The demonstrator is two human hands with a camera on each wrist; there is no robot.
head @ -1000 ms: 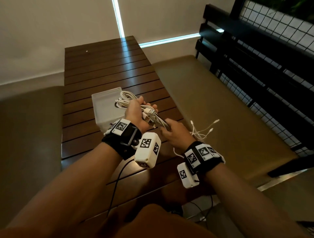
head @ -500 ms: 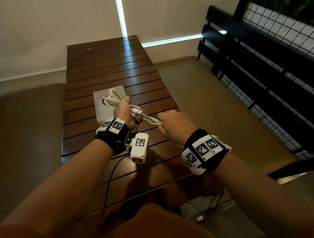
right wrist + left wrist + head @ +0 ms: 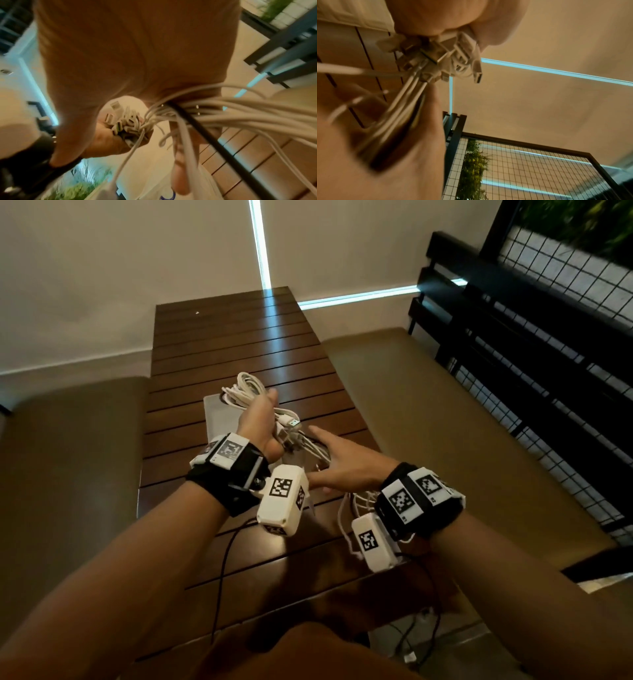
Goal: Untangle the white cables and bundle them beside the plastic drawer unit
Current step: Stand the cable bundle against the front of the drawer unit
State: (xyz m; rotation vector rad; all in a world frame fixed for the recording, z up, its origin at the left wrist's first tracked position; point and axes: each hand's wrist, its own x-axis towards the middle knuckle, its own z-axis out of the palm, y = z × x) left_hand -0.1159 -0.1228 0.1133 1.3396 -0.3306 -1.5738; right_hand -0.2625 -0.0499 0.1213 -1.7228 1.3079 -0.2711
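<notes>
My left hand [image 3: 262,419] grips a bundle of white cables [image 3: 244,386]; their loops stick out beyond the fist and several USB plugs [image 3: 290,422] poke out on the right. The left wrist view shows those plugs [image 3: 440,60] clustered under the palm. The bundle hangs over the white plastic drawer unit [image 3: 219,419] on the table. My right hand [image 3: 337,462] is just right of the left, fingers spread and straight. Loose cable strands [image 3: 231,113] run under its palm and trail off behind the wrist [image 3: 356,501].
The dark slatted wooden table [image 3: 239,337] runs away from me to a pale wall. Padded benches flank it on the left [image 3: 68,457] and right [image 3: 428,412]. A black metal mesh railing [image 3: 548,371] stands behind the right bench.
My right hand gripped the strands in a fist before; now its fingers are spread open, close to the left hand. The left hand has lifted the bundle a little.
</notes>
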